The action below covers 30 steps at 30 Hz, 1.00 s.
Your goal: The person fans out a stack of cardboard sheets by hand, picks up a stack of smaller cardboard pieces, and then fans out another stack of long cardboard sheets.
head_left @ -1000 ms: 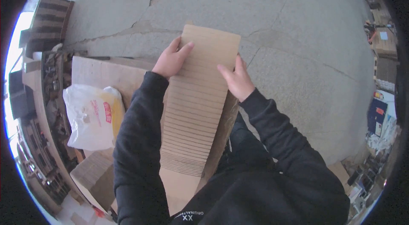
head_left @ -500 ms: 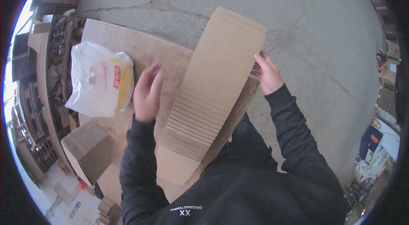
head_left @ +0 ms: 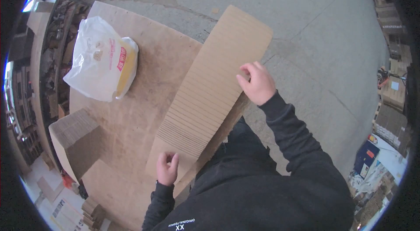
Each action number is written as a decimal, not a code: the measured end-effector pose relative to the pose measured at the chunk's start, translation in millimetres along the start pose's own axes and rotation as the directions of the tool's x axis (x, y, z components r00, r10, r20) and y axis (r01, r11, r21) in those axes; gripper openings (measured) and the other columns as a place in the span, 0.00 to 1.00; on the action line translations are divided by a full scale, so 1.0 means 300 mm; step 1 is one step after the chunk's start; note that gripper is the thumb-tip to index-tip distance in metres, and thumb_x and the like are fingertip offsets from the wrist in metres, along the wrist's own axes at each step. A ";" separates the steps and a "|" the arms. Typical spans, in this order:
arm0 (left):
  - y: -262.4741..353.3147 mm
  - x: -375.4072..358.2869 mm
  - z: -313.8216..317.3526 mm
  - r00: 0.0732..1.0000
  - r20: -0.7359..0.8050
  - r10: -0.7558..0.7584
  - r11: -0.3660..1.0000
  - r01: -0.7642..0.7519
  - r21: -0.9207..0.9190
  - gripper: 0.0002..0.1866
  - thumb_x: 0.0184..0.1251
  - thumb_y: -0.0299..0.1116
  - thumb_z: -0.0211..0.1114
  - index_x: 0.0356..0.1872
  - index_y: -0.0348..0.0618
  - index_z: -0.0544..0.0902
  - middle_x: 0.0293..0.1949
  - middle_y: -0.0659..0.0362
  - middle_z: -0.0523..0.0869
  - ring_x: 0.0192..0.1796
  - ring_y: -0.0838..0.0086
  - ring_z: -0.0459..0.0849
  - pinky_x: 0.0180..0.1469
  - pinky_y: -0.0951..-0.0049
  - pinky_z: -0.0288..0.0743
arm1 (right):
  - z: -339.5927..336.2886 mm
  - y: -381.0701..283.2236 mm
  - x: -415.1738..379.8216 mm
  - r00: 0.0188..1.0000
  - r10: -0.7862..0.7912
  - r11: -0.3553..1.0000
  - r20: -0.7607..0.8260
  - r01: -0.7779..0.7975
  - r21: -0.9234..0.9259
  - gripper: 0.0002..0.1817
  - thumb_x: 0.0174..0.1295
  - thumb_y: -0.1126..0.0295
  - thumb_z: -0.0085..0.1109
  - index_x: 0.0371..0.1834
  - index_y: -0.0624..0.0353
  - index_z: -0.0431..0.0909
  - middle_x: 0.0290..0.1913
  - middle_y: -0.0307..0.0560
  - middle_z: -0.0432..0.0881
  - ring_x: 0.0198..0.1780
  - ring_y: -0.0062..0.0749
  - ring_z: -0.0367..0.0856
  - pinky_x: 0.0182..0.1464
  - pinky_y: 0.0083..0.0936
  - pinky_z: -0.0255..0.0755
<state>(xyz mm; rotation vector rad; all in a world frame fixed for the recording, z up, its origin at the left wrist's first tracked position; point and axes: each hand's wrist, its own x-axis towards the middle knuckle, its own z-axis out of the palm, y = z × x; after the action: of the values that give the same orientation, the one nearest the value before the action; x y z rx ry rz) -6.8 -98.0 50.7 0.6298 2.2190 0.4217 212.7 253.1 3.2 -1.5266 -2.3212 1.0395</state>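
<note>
A long fanned stack of flat brown cardboard sheets lies slanting across the wooden table, its far end reaching past the table edge over the floor. Close to the near end, my left hand is over the bottom sheet, fingers bent and thumb apart from them. My right hand is above the stack's right edge, around its middle, with curled fingers and a gap between thumb and forefinger. Neither hand shows anything in its grasp. The overlapping sheet edges lie closest together toward the near end.
On the wooden table stand a white plastic bag with something yellow inside and a block of stacked cardboard. Shelves with assorted items run along the left. Concrete floor lies beyond, and cartons line the right side.
My left hand has come down from beside the plastic bag to the stack's near end. My right hand has let go of the far right edge and moved nearer, over the sheets.
</note>
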 end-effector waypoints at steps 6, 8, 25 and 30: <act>-0.015 0.004 0.045 0.998 0.020 0.058 0.998 -0.059 0.020 0.12 0.66 0.42 0.66 0.34 0.46 0.77 0.33 0.57 0.77 0.36 0.67 0.76 0.40 0.66 0.73 | -0.009 -0.027 0.037 0.978 0.115 0.990 0.173 -0.100 -0.095 0.18 0.61 0.58 0.58 0.46 0.59 0.81 0.38 0.46 0.80 0.42 0.42 0.79 0.47 0.39 0.73; -0.010 0.008 0.046 0.999 0.030 0.031 0.999 -0.032 0.027 0.14 0.66 0.45 0.66 0.34 0.47 0.75 0.33 0.58 0.75 0.36 0.68 0.75 0.38 0.68 0.73 | -0.017 -0.042 0.046 0.966 0.143 0.987 0.216 -0.124 -0.103 0.15 0.60 0.58 0.59 0.42 0.58 0.81 0.40 0.46 0.76 0.41 0.40 0.77 0.48 0.37 0.72; -0.022 0.021 0.056 0.998 0.037 0.048 0.995 -0.051 0.081 0.19 0.62 0.51 0.69 0.36 0.49 0.73 0.36 0.59 0.72 0.38 0.69 0.72 0.37 0.68 0.70 | -0.032 -0.063 0.044 0.910 0.146 0.958 0.387 -0.228 0.176 0.17 0.57 0.65 0.59 0.50 0.56 0.77 0.47 0.43 0.80 0.50 0.34 0.77 0.54 0.32 0.69; -0.009 0.024 0.059 0.997 0.041 0.061 0.994 -0.065 0.090 0.19 0.62 0.49 0.69 0.35 0.48 0.72 0.35 0.58 0.72 0.37 0.68 0.71 0.37 0.67 0.69 | -0.009 -0.005 0.032 0.892 0.143 0.844 0.428 -0.336 0.417 0.25 0.54 0.77 0.66 0.57 0.58 0.77 0.56 0.47 0.84 0.57 0.28 0.81 0.61 0.26 0.72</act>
<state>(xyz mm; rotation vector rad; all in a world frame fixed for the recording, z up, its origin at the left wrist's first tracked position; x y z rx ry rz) 1.8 -94.5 33.8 0.7523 2.1965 0.3386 208.6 262.3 4.0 -1.5322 -1.8627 1.9691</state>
